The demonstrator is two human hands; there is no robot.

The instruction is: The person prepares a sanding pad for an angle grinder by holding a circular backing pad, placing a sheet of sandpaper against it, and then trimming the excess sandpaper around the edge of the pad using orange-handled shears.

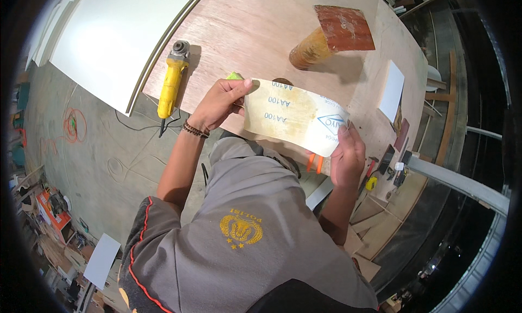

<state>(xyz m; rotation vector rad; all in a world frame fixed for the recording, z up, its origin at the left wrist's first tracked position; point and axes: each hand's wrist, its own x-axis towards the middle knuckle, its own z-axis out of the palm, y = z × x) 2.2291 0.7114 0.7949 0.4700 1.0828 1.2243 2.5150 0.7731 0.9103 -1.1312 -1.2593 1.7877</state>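
A cream-backed sheet of sandpaper [283, 117] with blue print is stretched between my two hands, above the table's near edge. My left hand [222, 103] pinches its left end, thumb on top. At the lower right corner, my right hand [348, 154] grips it with the thumb over the printed side. The grit side faces away and is hidden. A bright green thing [234, 76] peeks out behind my left hand, and a dark round thing [282, 81] shows partly behind the sheet. Orange handles [315, 163] stick out below the sheet, near my right hand.
On the plywood table [234, 30] lies a yellow angle grinder [173, 84], beside a large white panel [119, 35]. A brown cylinder [310, 51] stands under a reddish-brown square piece [347, 29]. At the right are a white card [391, 90] and a yellow tape measure [371, 183].
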